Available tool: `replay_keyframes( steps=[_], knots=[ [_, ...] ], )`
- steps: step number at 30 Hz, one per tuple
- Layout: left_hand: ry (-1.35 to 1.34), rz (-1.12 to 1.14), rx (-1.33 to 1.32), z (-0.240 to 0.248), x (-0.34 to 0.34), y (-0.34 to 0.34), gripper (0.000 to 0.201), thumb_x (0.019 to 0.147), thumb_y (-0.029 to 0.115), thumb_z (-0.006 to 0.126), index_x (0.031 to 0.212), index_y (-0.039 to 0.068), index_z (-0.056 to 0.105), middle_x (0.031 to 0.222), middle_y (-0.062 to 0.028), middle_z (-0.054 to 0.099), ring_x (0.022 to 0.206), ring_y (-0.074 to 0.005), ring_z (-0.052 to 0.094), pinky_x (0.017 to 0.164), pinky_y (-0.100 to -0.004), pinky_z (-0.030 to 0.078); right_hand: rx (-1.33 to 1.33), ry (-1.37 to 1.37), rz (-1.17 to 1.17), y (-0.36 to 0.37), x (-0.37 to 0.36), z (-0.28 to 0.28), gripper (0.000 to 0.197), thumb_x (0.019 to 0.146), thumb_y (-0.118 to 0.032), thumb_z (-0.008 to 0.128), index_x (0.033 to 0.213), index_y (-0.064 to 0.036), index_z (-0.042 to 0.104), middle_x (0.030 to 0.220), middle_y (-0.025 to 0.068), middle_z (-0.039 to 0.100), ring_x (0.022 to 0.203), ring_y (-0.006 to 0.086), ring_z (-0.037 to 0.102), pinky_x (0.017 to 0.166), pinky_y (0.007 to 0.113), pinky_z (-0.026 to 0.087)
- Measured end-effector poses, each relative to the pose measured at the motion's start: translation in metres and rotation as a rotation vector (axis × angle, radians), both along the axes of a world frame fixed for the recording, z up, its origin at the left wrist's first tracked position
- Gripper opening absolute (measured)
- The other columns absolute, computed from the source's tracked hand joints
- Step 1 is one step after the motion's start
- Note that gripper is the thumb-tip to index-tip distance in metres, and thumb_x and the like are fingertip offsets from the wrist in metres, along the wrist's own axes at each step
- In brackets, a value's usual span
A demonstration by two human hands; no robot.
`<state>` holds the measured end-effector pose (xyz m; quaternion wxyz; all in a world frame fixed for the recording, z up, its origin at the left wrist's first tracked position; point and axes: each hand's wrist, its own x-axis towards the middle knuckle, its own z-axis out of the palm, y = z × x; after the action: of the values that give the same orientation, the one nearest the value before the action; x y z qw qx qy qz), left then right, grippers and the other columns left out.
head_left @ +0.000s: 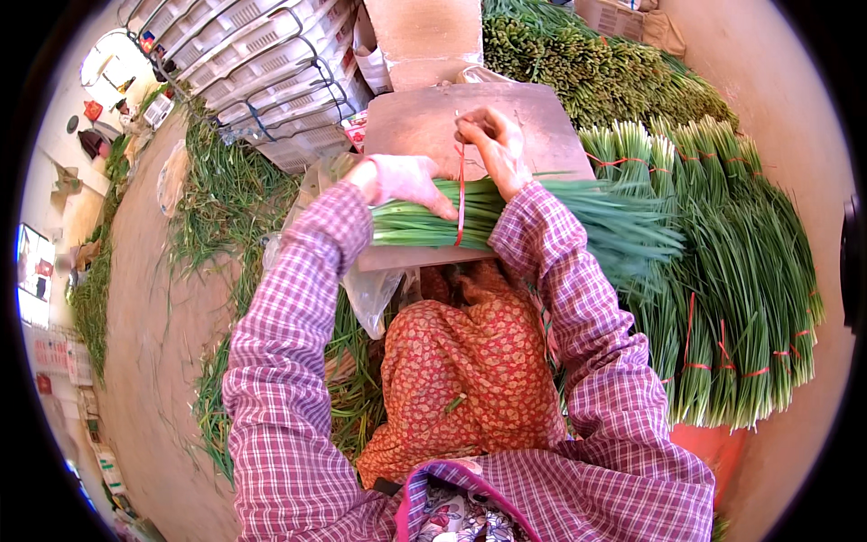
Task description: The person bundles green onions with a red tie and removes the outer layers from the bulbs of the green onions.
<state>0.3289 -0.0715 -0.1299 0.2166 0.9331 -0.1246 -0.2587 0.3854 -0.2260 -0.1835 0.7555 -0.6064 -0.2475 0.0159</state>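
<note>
A bunch of long green garlic chives (414, 223) lies crosswise on a flat brown board (411, 122) in front of me, its leafy tips trailing to the right past the board's edge. My left hand (406, 181) is closed over the left part of the bunch, thumb pressing on the stalks. A thin red tie (461, 203) loops round the bunch and runs upward, taut. Just above the bunch, my right hand (497, 149) pinches the upper end of that tie between thumb and fingers.
Tied bunches of chives (741, 271) are piled at the right, with more stacked bundles (587, 72) behind. White plastic crates (262, 72) stand stacked at the back left. Loose leaves (226, 172) litter the floor. A clear plastic bag (372, 298) hangs below the board.
</note>
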Motion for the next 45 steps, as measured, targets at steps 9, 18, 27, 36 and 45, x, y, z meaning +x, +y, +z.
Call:
replay_keyframes(
  steps=[9, 18, 27, 36, 45],
  knots=[
    [-0.939, 0.189, 0.105, -0.002, -0.022, -0.036, 0.047, 0.077, 0.027, 0.062, 0.114, 0.000, 0.050, 0.109, -0.0185, 0.057, 0.102, -0.0337, 0.054, 0.089, -0.0399, 0.042, 0.147, 0.247, -0.075, 0.007, 0.040, -0.036, 0.016, 0.084, -0.013, 0.061, 0.095, -0.0014, 0.058, 0.079, 0.0068, 0.063, 0.072, 0.0131, 0.059, 0.071, 0.026, 0.047],
    [-0.618, 0.654, -0.170, -0.046, 0.015, -0.063, 0.029, 0.085, 0.040, 0.050, 0.104, 0.024, 0.064, 0.088, -0.0135, 0.065, 0.084, -0.0335, 0.061, 0.072, -0.0414, 0.047, 0.282, 0.293, -0.145, 0.001, 0.032, -0.040, 0.007, 0.083, -0.008, 0.063, 0.088, -0.0041, 0.060, 0.081, 0.0042, 0.062, 0.074, 0.0122, 0.057, 0.069, 0.025, 0.044],
    [-1.100, 0.284, 0.106, -0.066, -0.008, -0.065, 0.012, 0.072, 0.019, 0.062, 0.077, 0.008, 0.061, 0.070, -0.0074, 0.059, 0.071, -0.0238, 0.057, 0.069, -0.0373, 0.041, 0.430, 0.450, -0.244, -0.016, 0.064, -0.051, 0.019, 0.081, -0.010, 0.062, 0.099, -0.0046, 0.056, 0.091, 0.0063, 0.061, 0.084, 0.0176, 0.060, 0.078, 0.030, 0.048],
    [-1.309, 0.382, 0.094, -0.083, 0.001, -0.065, 0.008, 0.074, 0.018, 0.059, 0.072, 0.010, 0.060, 0.068, -0.0070, 0.061, 0.070, -0.0227, 0.059, 0.076, -0.0369, 0.040, -0.251, 0.309, -0.172, -0.035, 0.057, -0.025, 0.035, 0.083, -0.038, 0.059, 0.104, -0.0097, 0.064, 0.087, 0.0032, 0.067, 0.073, 0.0132, 0.062, 0.060, 0.032, 0.049],
    [-1.330, 0.381, 0.208, -0.091, 0.000, -0.061, 0.013, 0.077, 0.024, 0.058, 0.077, 0.012, 0.061, 0.074, -0.0065, 0.063, 0.078, -0.0215, 0.058, 0.086, -0.0388, 0.036, -0.819, -0.236, -0.329, -0.013, 0.007, -0.024, 0.029, 0.081, -0.030, 0.058, 0.088, -0.0041, 0.067, 0.079, 0.0128, 0.067, 0.074, 0.0224, 0.065, 0.067, 0.033, 0.049]
  ],
)
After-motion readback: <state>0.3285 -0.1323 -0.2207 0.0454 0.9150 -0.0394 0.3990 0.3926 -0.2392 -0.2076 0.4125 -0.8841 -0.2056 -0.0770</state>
